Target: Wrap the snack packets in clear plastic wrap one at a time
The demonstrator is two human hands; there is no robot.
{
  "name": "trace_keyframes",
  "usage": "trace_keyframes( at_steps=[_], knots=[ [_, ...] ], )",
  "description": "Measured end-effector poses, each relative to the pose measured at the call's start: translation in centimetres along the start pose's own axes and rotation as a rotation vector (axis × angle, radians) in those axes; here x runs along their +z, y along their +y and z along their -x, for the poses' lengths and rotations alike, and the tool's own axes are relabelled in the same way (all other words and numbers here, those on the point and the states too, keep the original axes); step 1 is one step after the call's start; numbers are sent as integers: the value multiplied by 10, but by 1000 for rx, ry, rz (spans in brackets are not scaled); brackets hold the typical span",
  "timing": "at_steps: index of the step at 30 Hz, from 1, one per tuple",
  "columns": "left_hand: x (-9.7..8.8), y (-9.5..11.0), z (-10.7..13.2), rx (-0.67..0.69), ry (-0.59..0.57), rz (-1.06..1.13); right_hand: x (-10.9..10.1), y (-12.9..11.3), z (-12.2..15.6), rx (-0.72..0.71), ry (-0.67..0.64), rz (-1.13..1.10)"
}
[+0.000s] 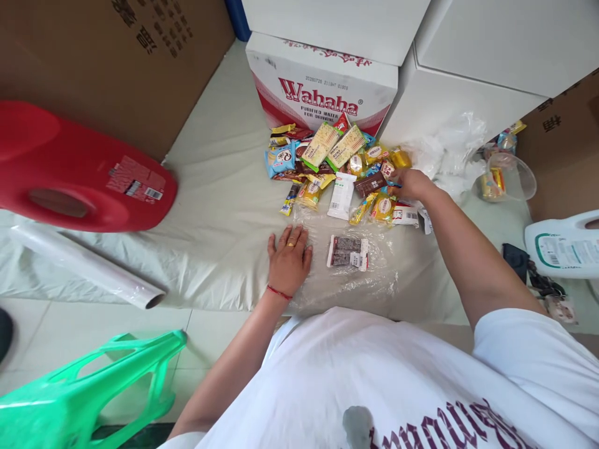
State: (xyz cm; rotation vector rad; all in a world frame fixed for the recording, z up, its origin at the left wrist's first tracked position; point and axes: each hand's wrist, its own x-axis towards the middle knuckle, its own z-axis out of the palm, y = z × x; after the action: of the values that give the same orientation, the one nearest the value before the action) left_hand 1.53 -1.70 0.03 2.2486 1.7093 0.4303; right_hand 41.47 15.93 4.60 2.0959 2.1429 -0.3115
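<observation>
My left hand [289, 259] lies flat with fingers spread, at the left edge of a sheet of clear plastic film [384, 265]. On that film rests a dark snack packet [347, 252] with white ends, to the right of the hand. My right hand [412, 185] is at the right side of a pile of wrapped snacks, fingers curled together beside a brown packet [369, 184]; what they pinch is hidden. The pile holds green-edged cracker packs [321, 146], a white packet [342, 196], a blue packet [281, 161] and several yellow-wrapped cakes [384, 207].
A Wahaha carton [322, 87] stands behind the pile. To the right are crumpled clear plastic [449, 149], a clear tub [519, 178] and a white bottle [564, 246]. On the left are a red jug [84, 165], a film roll [88, 265] and a green stool [93, 386].
</observation>
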Motion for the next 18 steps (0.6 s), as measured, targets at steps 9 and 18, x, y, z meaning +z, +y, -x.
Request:
trace_keyframes(
  at_steps=[9, 18],
  knots=[
    [1, 0, 1, 10, 28, -3, -47, -18, 62, -127, 676, -161],
    [3, -9, 3, 13, 318, 64, -8, -124, 198, -383, 665, -576]
  ],
)
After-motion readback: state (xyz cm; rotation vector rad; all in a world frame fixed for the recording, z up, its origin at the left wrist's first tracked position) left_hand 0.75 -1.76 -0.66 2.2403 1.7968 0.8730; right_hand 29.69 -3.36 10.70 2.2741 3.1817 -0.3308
